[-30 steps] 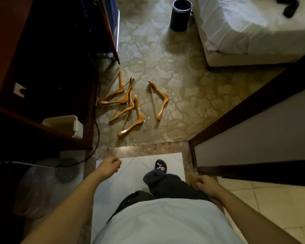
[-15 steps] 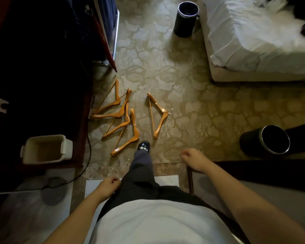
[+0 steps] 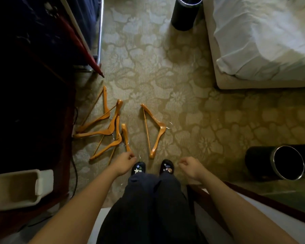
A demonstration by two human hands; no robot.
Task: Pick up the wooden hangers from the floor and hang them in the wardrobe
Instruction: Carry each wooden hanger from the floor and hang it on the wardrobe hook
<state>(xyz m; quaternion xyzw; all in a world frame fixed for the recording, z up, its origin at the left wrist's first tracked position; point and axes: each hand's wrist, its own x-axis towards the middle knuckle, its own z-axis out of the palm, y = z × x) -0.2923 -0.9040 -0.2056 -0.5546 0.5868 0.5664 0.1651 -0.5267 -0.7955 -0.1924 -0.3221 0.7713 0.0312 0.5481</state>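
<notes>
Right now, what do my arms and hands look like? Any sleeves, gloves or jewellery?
The left forearm and right forearm are bare down to the picture's lower edge, so no sleeves show. The left hand and right hand wear no gloves, and no watch, bracelet or ring is visible. You also wear dark trousers and black shoes with small coloured patches.

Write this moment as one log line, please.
stage: before pickup | left hand: at nearest hanger, grip unclear | right hand: empty | lone hanger: on carpet
</notes>
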